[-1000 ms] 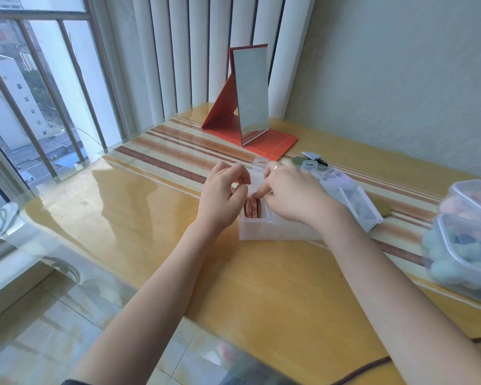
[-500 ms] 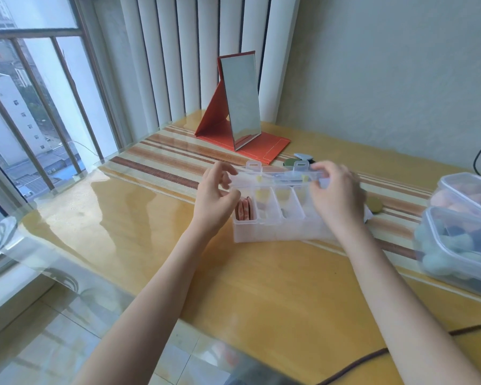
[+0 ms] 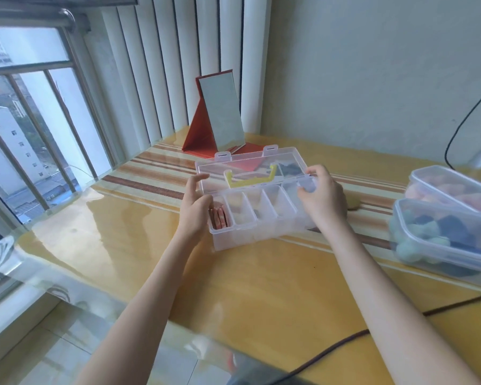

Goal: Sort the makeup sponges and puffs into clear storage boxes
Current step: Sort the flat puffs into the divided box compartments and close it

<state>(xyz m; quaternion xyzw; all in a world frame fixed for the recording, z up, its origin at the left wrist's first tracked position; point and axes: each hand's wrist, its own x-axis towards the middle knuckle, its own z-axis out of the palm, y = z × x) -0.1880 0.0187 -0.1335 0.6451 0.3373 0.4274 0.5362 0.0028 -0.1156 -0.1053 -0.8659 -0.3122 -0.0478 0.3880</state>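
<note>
A clear compartment box (image 3: 250,234) stands mid-table on the striped mat. Its lid (image 3: 247,165), with a yellow handle (image 3: 250,179), is tilted half up. Flat red puffs (image 3: 220,218) stand on edge in the leftmost compartment. My left hand (image 3: 195,209) is at the box's left end, thumb on the rim and fingers straight against the lid's left edge. My right hand (image 3: 322,198) pinches the lid's right corner. At the right, one clear storage box (image 3: 417,245) holds teal and dark sponges. Behind it, another storage box (image 3: 428,176) holds pink ones.
A red folding mirror (image 3: 217,118) stands behind the box near the blinds. An olive puff (image 3: 353,202) lies on the mat behind my right wrist. A dark cable (image 3: 345,343) crosses the table's near right. The window and the table's glass edge are at the left.
Both hands left the red puffs in the left compartment and took the lid by its ends, swinging it up over the box. The camera tilted upward.
</note>
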